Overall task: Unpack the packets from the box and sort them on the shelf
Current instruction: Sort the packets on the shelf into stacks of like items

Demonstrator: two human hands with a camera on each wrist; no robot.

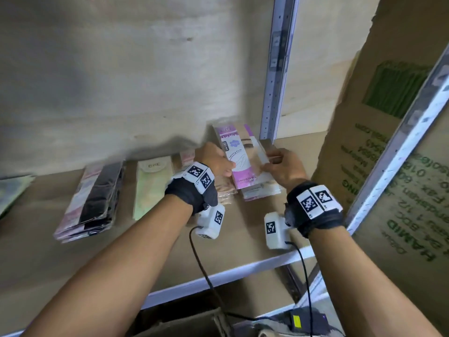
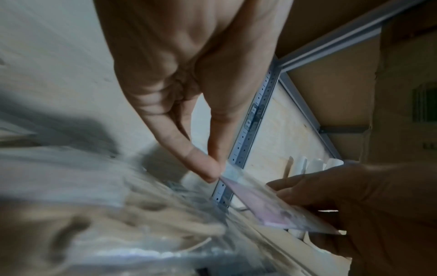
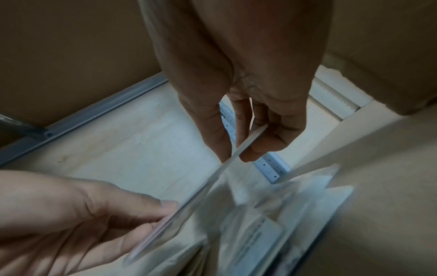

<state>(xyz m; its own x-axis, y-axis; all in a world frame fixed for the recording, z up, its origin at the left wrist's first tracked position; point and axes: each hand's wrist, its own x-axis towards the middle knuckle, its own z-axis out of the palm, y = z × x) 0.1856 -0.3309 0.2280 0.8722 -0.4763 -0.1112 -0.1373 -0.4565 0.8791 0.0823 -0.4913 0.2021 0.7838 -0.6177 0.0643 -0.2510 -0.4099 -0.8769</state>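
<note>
Both hands hold one flat purple-and-white packet point(image 1: 240, 154) above the brown shelf board point(image 1: 145, 251), tilted over a small pile of like packets point(image 1: 262, 190). My left hand point(image 1: 218, 161) pinches its left edge between thumb and forefinger point(image 2: 203, 168). My right hand point(image 1: 279, 164) pinches the right edge; the right wrist view shows the packet point(image 3: 238, 147) edge-on between thumb and fingers point(image 3: 255, 151). A beige packet pile point(image 1: 226, 190) lies partly hidden under my left wrist.
On the shelf to the left lie a green packet point(image 1: 150, 188), a black-and-pink stack point(image 1: 94, 203) and another packet point(image 1: 12, 190) at the far left edge. A large cardboard box point(image 1: 388, 142) stands at the right behind a metal upright point(image 1: 277, 69). The shelf's front rail point(image 1: 218, 276) is near.
</note>
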